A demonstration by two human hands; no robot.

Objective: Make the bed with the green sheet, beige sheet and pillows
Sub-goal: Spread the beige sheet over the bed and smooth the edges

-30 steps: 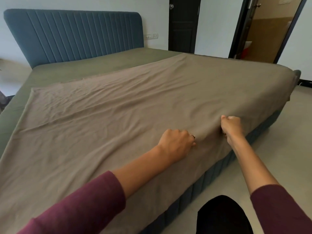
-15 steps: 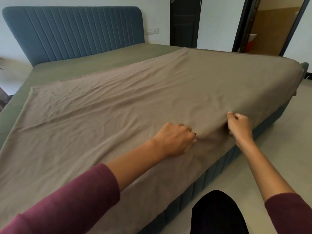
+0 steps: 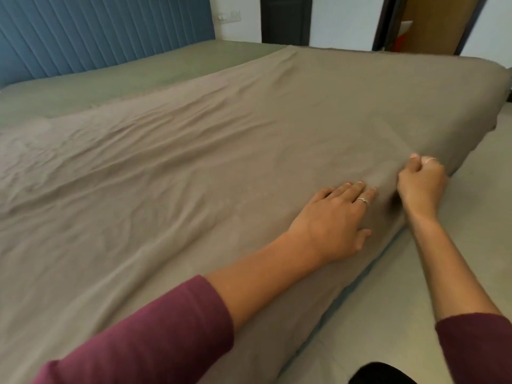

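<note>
Left hand (image 3: 331,220): fingers straight and close together, lying flat on the beige sheet (image 3: 194,167) near the bed's near edge; thumb spread toward the edge; a ring on one finger. Maroon sleeve pushed up the forearm.

Right hand (image 3: 421,187): fingers curled into a fist, pinching a fold of the beige sheet just where it turns over the mattress edge; a ring shows on one finger. The two hands lie just beside each other, a small ridge of cloth between them.

Beige sheet: spread over most of the bed, lightly creased on the left, draped down the near side and over the far right corner.

Green sheet (image 3: 116,81): beneath the beige one, bare in a strip along the head end.

Headboard (image 3: 97,31): blue, upholstered, vertically ribbed, upright behind the green strip.

Floor (image 3: 415,273): pale, to the right of the bed.

Doors: a dark door (image 3: 285,19) behind the bed; an open doorway (image 3: 432,23) further right.
</note>
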